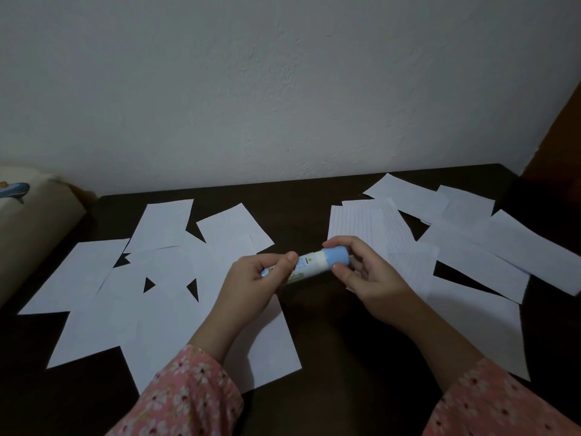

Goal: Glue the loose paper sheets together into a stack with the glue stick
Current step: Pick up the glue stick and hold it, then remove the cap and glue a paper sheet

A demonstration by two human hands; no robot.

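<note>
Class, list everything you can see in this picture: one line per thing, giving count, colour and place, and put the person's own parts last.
glue stick: one, white body with light blue cap, held above the table centre between both hands
plain paper sheets: many, white, overlapping, spread over the table's left and right
lined paper sheets: a few, white, right of centre
table: one, dark brown, against the wall
wall: one, grey-white, behind
cushion-like thing: one, beige, far left
sleeves: two, pink floral, bottom edge
left hand: one, grips the stick's body
right hand: one, pinches the cap
</note>
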